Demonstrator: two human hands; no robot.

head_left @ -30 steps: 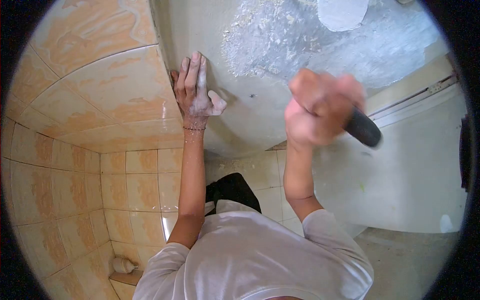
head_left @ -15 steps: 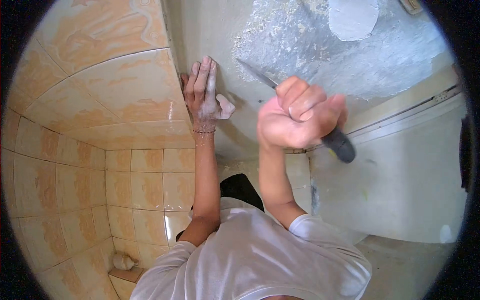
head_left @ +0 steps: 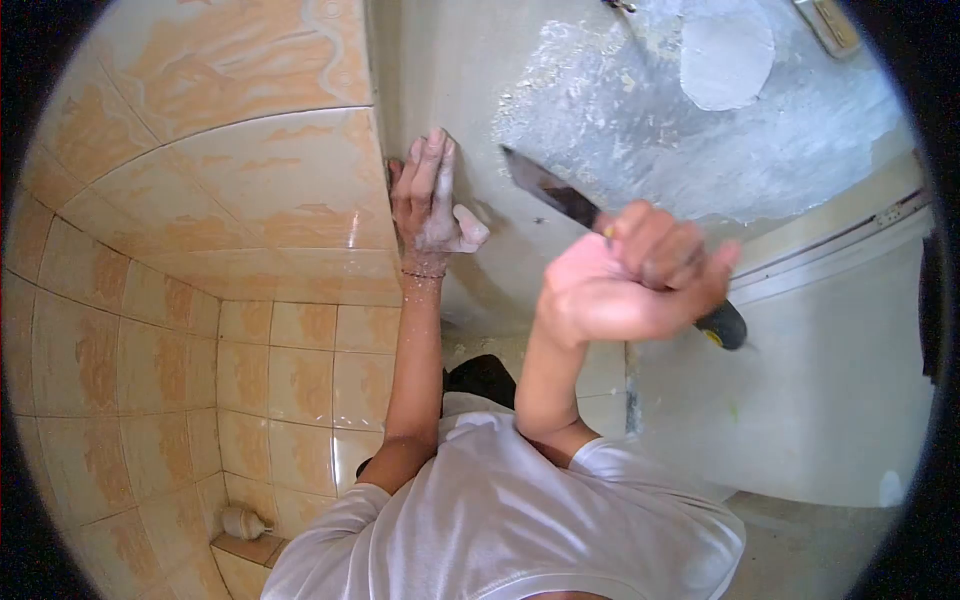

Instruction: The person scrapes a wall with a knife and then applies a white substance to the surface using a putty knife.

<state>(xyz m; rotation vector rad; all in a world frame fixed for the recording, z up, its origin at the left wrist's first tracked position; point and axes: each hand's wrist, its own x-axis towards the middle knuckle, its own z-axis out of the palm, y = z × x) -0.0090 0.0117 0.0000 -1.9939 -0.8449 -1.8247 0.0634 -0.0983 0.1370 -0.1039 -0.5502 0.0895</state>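
My left hand (head_left: 428,205) lies flat on the pale wall (head_left: 470,120), beside the edge of the tiles, its fingers stretched out together and its thumb apart. White dust coats the hand, most thickly on the thumb. In my right hand (head_left: 635,275) is a putty knife (head_left: 550,190), gripped by its black and yellow handle in a closed fist. Its dark blade points up and left, toward the lower left border of a rough grey-white patch (head_left: 620,130). Whether the blade touches the wall I cannot tell.
Orange-patterned tiles (head_left: 250,200) cover the left side. A smooth white oval (head_left: 727,60) lies within the rough patch. A small framed fitting (head_left: 828,25) sits at the upper right, with a white panel (head_left: 800,400) below. A round pale object (head_left: 243,522) stands on a tiled ledge.
My right hand has moved right and slightly down with the putty knife, whose blade now shows more of its flat face. The view has shifted a little; my left hand stays on the wall.
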